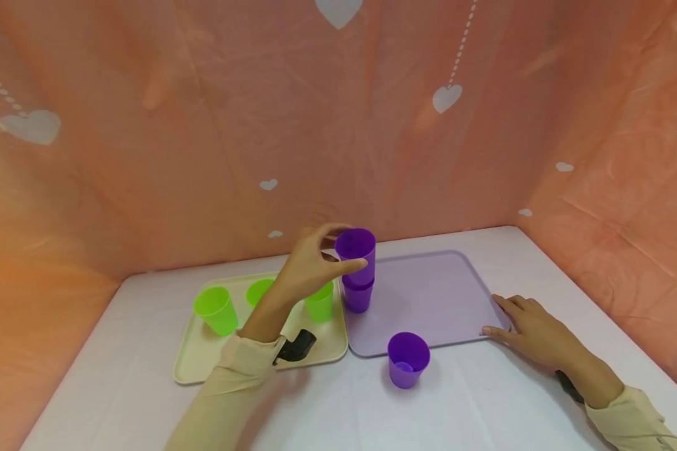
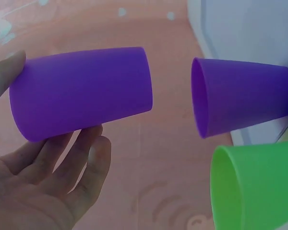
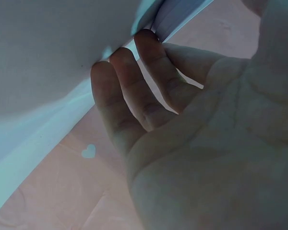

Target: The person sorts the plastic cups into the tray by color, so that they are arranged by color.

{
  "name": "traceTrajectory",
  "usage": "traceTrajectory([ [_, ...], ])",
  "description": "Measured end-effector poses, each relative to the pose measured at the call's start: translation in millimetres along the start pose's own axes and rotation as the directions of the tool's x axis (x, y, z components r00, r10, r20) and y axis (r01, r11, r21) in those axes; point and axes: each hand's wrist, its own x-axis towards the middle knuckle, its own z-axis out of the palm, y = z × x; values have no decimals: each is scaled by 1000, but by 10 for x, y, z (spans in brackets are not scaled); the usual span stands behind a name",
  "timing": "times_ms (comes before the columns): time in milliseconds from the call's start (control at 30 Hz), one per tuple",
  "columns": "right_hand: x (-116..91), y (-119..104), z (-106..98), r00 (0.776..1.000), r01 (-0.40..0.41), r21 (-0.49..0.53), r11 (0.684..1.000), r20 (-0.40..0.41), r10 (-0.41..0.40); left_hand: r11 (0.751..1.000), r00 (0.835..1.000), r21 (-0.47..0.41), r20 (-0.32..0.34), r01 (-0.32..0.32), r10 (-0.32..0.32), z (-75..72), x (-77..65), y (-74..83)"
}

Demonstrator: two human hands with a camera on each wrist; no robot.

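My left hand (image 1: 310, 266) holds a purple cup (image 2: 81, 91) upright, thumb on one side and fingers on the other. Just beneath it a second purple cup (image 1: 358, 299) stands on the lilac tray (image 1: 423, 294), near its left edge; the left wrist view shows a gap between the two. My right hand (image 1: 541, 335) rests at the tray's front right corner, thumb by the front edge and index finger by the right edge. In the right wrist view its fingertips (image 3: 103, 72) touch down on the white surface, fingers loosely bent.
A third purple cup (image 1: 407, 360) stands on the white-covered table (image 1: 474, 401) in front of the lilac tray. Left of that tray lies a cream tray (image 1: 203, 369) with three green cups (image 1: 217, 311), partly hidden by my left arm. An orange curtain (image 1: 231, 125) encloses the table behind.
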Motion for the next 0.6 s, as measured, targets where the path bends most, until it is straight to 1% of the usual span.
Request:
traceTrajectory([
  [200,2,17,18,1000,3,1,1000,-2,-3,999,999,-2,13,37,-37,98,134,18],
  [267,3,18,18,1000,3,3,1000,-3,-3,999,999,-7,13,39,-39,134,176,11],
  [433,-1,13,9,1000,4,6,1000,-4,-4,999,999,14,-7,48,-48,247,272,-19],
  [600,-7,3,-4,1000,0,9,1000,0,0,998,998,39,-25,51,-50,376,330,-50],
])
